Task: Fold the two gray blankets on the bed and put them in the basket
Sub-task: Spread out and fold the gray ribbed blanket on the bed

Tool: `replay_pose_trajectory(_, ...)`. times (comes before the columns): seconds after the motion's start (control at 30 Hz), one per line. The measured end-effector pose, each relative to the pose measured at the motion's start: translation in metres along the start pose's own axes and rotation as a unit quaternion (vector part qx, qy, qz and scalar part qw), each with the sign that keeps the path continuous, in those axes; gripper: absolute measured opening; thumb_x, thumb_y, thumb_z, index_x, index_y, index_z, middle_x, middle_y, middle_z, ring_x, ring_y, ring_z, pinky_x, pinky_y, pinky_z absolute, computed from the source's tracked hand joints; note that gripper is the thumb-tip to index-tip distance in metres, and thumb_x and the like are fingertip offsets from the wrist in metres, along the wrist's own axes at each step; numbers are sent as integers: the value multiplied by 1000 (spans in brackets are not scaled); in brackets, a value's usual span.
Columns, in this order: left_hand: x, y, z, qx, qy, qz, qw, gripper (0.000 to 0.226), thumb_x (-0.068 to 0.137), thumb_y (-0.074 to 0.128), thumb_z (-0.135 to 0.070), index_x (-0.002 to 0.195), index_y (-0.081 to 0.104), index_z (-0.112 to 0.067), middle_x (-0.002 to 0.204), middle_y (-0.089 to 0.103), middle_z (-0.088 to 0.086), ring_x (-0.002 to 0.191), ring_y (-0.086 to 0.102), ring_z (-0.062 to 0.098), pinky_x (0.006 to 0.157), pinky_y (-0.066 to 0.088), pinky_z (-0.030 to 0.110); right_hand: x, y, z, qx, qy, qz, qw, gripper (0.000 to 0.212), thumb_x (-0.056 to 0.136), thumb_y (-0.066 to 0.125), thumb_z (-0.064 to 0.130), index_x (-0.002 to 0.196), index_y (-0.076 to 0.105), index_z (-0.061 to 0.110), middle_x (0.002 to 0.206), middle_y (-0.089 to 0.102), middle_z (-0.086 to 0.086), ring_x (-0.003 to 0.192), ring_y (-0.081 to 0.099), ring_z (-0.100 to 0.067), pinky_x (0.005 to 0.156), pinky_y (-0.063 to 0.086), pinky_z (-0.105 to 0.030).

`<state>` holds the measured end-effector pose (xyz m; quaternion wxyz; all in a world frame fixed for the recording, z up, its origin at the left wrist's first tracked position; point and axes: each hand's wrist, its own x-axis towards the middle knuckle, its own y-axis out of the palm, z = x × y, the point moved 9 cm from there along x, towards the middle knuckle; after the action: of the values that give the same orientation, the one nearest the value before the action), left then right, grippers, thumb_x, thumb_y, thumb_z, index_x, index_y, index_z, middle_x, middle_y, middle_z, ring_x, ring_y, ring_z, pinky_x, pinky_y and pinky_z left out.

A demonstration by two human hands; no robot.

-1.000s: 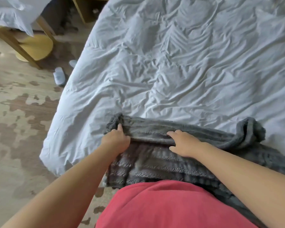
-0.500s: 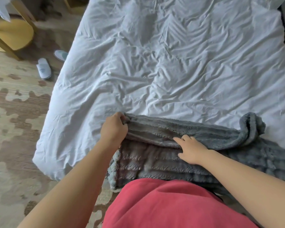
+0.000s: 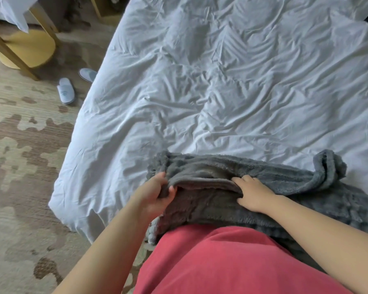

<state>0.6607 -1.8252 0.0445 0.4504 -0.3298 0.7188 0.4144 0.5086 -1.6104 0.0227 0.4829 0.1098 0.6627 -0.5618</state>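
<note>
A fuzzy gray blanket [image 3: 274, 181] lies bunched along the near edge of the bed [image 3: 221, 92], its right end curled up into a loop. My left hand [image 3: 155, 194] pinches the left corner of the blanket's top layer and lifts it slightly. My right hand [image 3: 253, 194] has its fingers tucked under the same lifted edge, about a hand's width to the right. A second layer of gray blanket shows beneath and hangs off the bed toward me. No basket is in view.
The bed wears a wrinkled white duvet. On the patterned carpet [image 3: 19, 166] to the left lie two white slippers [image 3: 66, 90]. A wooden stand with a yellow base [image 3: 28, 47] is at the upper left. My red shirt [image 3: 221, 262] fills the bottom.
My left hand has turned palm up and closed on the blanket's corner, raising the top layer. My right hand has slid its fingers under that edge.
</note>
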Motion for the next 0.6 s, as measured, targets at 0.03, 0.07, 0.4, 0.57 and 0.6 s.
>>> replay_pose_trajectory(0.03, 10, -23, 0, 96, 36, -57, 993, 28, 91, 43, 6, 78, 54, -17, 74, 59, 6, 62, 55, 13, 41, 47, 16, -2, 1, -1, 2, 0, -1, 1000, 69, 91, 54, 22, 150, 20, 29, 149, 27, -4, 136, 28, -28, 97, 45, -38)
replay_pose_trajectory(0.07, 18, -46, -4, 194, 69, -120, 971, 30, 87, 47, 9, 76, 52, -18, 79, 56, 8, 67, 52, 16, 46, 48, 20, -3, 3, -2, 7, 1, -2, 1000, 68, 91, 54, 20, 150, 21, 30, 149, 27, -3, 136, 29, -27, 95, 46, -37)
replay_pose_trajectory(0.4, 14, 14, -57, 688, 345, -293, 567, 41, 74, 57, -5, 112, 54, -18, 119, 45, 14, 111, 44, 34, 98, 28, 41, -15, 18, -7, 67, 0, -30, 997, 63, 94, 51, 22, 151, 23, 26, 152, 23, 3, 138, 26, -22, 104, 40, -37)
replay_pose_trajectory(0.57, 10, 146, 20, 768, 418, -51, 483, 57, 88, 47, -22, 143, 33, -24, 152, 26, 9, 140, 21, 28, 116, 13, 45, -22, 17, -21, 106, -20, -33, 994, 60, 95, 52, 26, 150, 27, 24, 152, 25, 3, 136, 33, -21, 106, 38, -33)
replay_pose_trajectory(0.6, 19, 159, 40, 783, 387, -6, 487, 56, 93, 43, -28, 146, 27, -26, 155, 21, 8, 143, 16, 27, 117, 13, 46, -23, 16, -23, 107, -26, -36, 993, 60, 95, 53, 27, 149, 29, 23, 151, 26, 2, 136, 34, -21, 107, 37, -33)
